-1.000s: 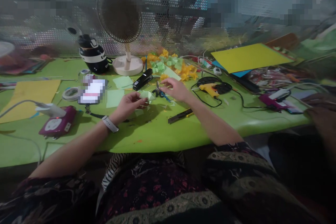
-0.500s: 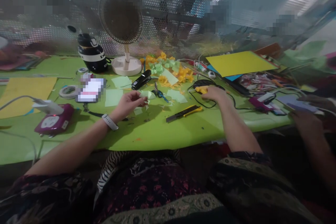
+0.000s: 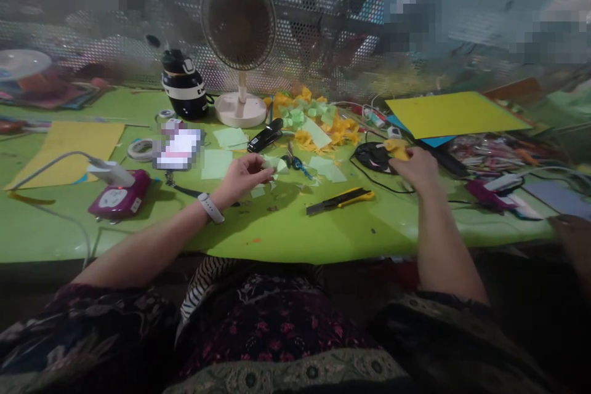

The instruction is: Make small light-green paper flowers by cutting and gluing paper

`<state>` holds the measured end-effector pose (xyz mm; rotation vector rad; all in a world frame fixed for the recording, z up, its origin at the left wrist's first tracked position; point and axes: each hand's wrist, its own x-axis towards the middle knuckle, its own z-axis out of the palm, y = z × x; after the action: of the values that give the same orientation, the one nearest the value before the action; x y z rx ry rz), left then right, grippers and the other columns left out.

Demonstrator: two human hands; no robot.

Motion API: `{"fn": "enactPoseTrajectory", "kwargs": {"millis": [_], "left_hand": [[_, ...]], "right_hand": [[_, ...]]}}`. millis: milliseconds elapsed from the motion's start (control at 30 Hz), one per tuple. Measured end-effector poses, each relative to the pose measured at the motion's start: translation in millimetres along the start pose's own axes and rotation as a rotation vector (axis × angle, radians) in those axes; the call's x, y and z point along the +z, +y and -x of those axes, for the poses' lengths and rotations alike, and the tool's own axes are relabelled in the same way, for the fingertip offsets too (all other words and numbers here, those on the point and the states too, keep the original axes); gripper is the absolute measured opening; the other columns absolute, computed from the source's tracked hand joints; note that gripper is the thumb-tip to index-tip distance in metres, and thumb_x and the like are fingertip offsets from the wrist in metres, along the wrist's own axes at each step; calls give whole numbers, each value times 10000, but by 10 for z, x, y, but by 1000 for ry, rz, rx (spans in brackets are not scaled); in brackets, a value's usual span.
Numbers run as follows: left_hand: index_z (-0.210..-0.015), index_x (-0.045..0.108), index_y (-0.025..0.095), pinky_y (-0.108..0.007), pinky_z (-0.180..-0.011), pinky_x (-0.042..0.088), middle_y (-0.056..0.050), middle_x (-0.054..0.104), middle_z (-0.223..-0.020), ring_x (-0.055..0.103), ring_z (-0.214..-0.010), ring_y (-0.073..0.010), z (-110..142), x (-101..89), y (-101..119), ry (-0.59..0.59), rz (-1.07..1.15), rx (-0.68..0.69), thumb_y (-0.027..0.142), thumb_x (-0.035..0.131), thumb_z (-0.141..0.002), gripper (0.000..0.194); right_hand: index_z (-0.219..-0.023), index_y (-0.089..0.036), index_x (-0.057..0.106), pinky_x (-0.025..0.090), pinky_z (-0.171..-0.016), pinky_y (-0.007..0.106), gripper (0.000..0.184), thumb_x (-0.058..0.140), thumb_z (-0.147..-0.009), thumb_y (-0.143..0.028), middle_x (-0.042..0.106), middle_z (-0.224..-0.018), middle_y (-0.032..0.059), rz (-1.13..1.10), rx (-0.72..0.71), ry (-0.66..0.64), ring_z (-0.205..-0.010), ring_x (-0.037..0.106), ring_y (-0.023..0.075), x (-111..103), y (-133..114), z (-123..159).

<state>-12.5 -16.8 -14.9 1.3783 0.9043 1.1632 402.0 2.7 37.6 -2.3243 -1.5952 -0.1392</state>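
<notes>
My left hand point(image 3: 249, 177) pinches a small pale green paper piece point(image 3: 276, 165) above the table. The fingers of my right hand point(image 3: 418, 167) are closed around a yellow glue gun point(image 3: 396, 149), partly hidden by the hand. It is over the right edge of a round black pad point(image 3: 372, 157), with a black cord nearby. Scissors with dark handles point(image 3: 295, 162) lie just beyond the left hand. Between my hands rests a yellow and black box cutter point(image 3: 340, 201). Pale green paper squares point(image 3: 217, 163) and a black stapler point(image 3: 266, 135) lie around the left hand.
Crumpled orange and green paper pieces point(image 3: 307, 117) form a pile at the back. A fan point(image 3: 241, 108), a dark jug point(image 3: 184, 95), a phone point(image 3: 179, 149) and a purple power socket point(image 3: 120, 196) stand or lie to the left. Yellow sheets point(image 3: 457, 114) lie at the right.
My right hand has moved to the right with the glue gun, across the black pad. The left hand keeps the green paper piece. The camera view has turned somewhat left.
</notes>
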Motion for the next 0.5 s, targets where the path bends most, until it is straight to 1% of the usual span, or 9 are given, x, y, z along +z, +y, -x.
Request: {"fn": "enactPoseTrajectory", "kwargs": {"millis": [33, 100, 167, 200, 267, 333, 367, 433, 500], "left_hand": [[-746, 595, 148, -254, -650, 598, 0, 678, -675, 689, -624, -117, 1, 2, 0, -1, 0, -3, 402, 865, -665, 379], [-745, 596, 150, -258, -657, 601, -5, 684, -681, 694, -635, -121, 4, 3, 6, -1, 2, -9, 409, 867, -660, 385], [-741, 596, 152, -264, -660, 603, -8, 687, -679, 695, -638, -125, 8, 4, 16, 3, 1, -8, 418, 868, -659, 389], [-738, 597, 154, -266, -658, 602, -9, 687, -676, 693, -633, -126, 11, 4, 22, 6, -5, -5, 421, 868, -659, 389], [-734, 598, 156, -269, -655, 601, -10, 688, -672, 689, -622, -126, 15, 4, 36, 13, -22, 0, 429, 868, -661, 391], [-736, 602, 155, -266, -646, 597, -12, 688, -667, 688, -614, -128, 17, 3, 46, 27, -39, 7, 444, 868, -659, 400], [-739, 605, 154, -265, -642, 595, -12, 687, -663, 690, -613, -130, 15, 1, 47, 36, -45, 10, 453, 869, -654, 408], [-738, 603, 152, -266, -641, 593, -12, 686, -655, 701, -620, -140, 7, -7, 39, 51, -54, 12, 468, 874, -641, 427], [-732, 597, 152, -272, -647, 593, -13, 687, -651, 709, -627, -147, -9, -23, 19, 67, -68, 13, 478, 874, -639, 438]], "right_hand": [[-1053, -95, 664, 445, -824, 409, 303, 650, -803, -266, 670, -1108, 305, -104, 50, 36, -1020, 641, 345, -18, -19, 21], [-945, -171, 630, 459, -742, 381, 197, 633, -752, -214, 683, -1056, 227, -460, 128, 126, -909, 652, 284, -51, -90, 51], [-894, -209, 568, 436, -608, 338, 179, 573, -715, -199, 671, -1009, 160, -899, 110, 184, -756, 641, 214, -79, -198, 66], [-889, -224, 536, 416, -563, 319, 171, 538, -718, -223, 664, -987, 131, -1019, 84, 182, -705, 629, 187, -89, -261, 69], [-833, -236, 492, 380, -511, 307, 127, 523, -723, -291, 653, -870, 99, -1096, 53, 161, -608, 585, 164, -97, -399, 74], [-827, -231, 517, 337, -477, 311, 197, 591, -690, -353, 637, -777, 76, -1187, -10, 63, -561, 536, 159, -93, -551, 90], [-824, -226, 530, 326, -471, 310, 233, 626, -679, -382, 619, -734, 54, -1195, -26, 62, -538, 507, 147, -88, -633, 106], [-848, -220, 551, 339, -475, 307, 302, 703, -660, -401, 583, -671, 3, -1219, -108, 46, -497, 443, 122, -74, -806, 161], [-857, -222, 559, 372, -482, 293, 313, 729, -697, -432, 554, -625, -29, -1251, -214, 13, -479, 437, 110, -53, -989, 250]]}}
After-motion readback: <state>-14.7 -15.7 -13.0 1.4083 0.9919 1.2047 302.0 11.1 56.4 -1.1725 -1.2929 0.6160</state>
